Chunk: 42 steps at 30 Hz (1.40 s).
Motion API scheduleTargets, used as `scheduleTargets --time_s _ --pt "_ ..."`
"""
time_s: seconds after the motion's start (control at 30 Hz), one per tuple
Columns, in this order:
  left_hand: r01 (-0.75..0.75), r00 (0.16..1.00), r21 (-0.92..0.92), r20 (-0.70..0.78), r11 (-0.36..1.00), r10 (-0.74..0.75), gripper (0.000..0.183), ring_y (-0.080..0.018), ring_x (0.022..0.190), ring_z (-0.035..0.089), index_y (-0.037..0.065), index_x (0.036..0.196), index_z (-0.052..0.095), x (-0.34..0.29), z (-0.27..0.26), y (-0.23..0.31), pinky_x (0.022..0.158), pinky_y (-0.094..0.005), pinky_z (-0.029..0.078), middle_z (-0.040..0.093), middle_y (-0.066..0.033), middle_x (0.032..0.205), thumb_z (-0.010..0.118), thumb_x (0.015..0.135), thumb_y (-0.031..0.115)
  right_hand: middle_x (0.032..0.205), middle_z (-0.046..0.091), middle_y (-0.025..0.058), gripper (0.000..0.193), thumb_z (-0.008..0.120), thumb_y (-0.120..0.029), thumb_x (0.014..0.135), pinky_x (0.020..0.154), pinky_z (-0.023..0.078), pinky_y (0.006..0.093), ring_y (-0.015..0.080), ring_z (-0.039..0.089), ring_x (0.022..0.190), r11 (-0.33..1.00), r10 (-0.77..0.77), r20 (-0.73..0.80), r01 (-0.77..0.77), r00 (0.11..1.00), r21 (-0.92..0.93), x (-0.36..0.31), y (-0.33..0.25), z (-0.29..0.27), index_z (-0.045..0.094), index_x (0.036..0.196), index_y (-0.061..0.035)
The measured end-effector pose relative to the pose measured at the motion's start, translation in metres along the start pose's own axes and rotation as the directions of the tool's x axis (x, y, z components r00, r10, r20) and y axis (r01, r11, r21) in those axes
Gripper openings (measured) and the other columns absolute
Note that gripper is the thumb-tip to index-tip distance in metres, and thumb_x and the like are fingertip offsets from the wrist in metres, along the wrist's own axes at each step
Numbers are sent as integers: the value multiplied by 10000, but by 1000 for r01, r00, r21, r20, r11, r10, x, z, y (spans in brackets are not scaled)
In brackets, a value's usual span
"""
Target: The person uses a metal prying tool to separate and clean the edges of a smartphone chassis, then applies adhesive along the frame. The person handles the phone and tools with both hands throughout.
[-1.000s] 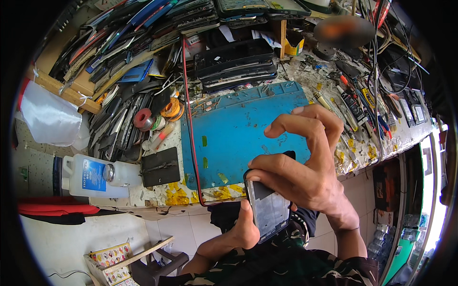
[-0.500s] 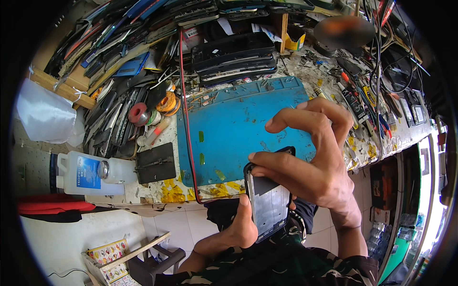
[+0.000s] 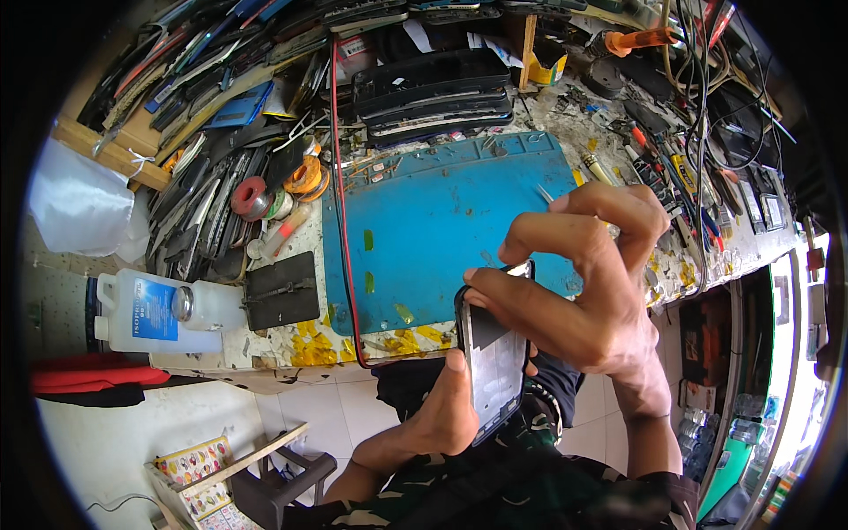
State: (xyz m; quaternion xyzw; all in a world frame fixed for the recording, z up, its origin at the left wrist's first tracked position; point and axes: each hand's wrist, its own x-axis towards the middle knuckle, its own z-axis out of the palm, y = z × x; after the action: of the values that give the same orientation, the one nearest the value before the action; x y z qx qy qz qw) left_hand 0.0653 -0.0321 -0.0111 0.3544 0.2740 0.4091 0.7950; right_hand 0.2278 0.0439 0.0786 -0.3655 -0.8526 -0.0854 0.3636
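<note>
Black phone frame (image 3: 496, 375), left grip (image 3: 442, 413) clasping side, right grip (image 3: 594, 309) pinching upper end

room to pass lay over the middle of the blue mat (image 3: 424, 230), a red-and-black cable (image 3: 339, 190) bounded its left side, stacked black phone shells (image 3: 433, 75) blocked upper centre, tools (image 3: 683, 175) crowded upper right, the right hand (image 3: 596, 305) covered its lower right

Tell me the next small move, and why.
I'd probably shift the phone frame forward over the blue mat: the left hand holds it, the right hand has fingertips at its upper end, and most of it shows past the mat's near edge, where a slip could drop it.
</note>
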Motion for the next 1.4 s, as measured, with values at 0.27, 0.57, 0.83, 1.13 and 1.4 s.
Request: scheduleTargets --time_s 0.27,0.57,0.83,1.13,1.4 --pt "3 999 -26 -50 1000 -4 821 -268 1357 424 17 1502 255 -4 4 -3 1115 -418 345 416 -156 1458 262 984 653 1001 579 -56 288 829 -243 537 846 399 419 237 469 1031 999 -26 7 26 1000 -25 1 -1 -3 761 816 -223" --pt "54 998 -82 -41 995 -57 831 -269 1404 361 59 1542 178 -4 8 4 1150 -422 288 328 -134 1531 257 976 661 964 563 -60 284 832 -238 525 838 393 424 229 477 989 998 -61 -13 60 998 -24 4 0 -3 753 797 -213" --pt "17 998 -69 -59 997 -21 866 -256 1409 344 46 1539 180 -3 10 1 1146 -410 278 329 -134 1525 282 958 680 928 548 -54 266 836 -233 536 828 391 429 232 466 979 1000 0 -5 0 1000 28 7 -1 -4 759 789 -202" --pt "29 998 -48 -51 998 -32 817 -258 1350 416 39 1510 239 -2 16 10 1112 -408 326 402 -136 1463 249 976 658 917 551 -70 299 839 -233 525 838 373 431 227 467 974 999 -45 -6 44 999 -10 5 2 -2 764 813 -196" --pt "25 999 16 -47 1000 -24 766 -271 1209 529 41 1453 338 -1 8 11 1028 -411 403 518 -143 1329 221 989 638 943 554 -81 274 842 -207 531 848 340 449 218 479 964 1000 -17 11 17 1000 26 6 3 0 748 788 -193"
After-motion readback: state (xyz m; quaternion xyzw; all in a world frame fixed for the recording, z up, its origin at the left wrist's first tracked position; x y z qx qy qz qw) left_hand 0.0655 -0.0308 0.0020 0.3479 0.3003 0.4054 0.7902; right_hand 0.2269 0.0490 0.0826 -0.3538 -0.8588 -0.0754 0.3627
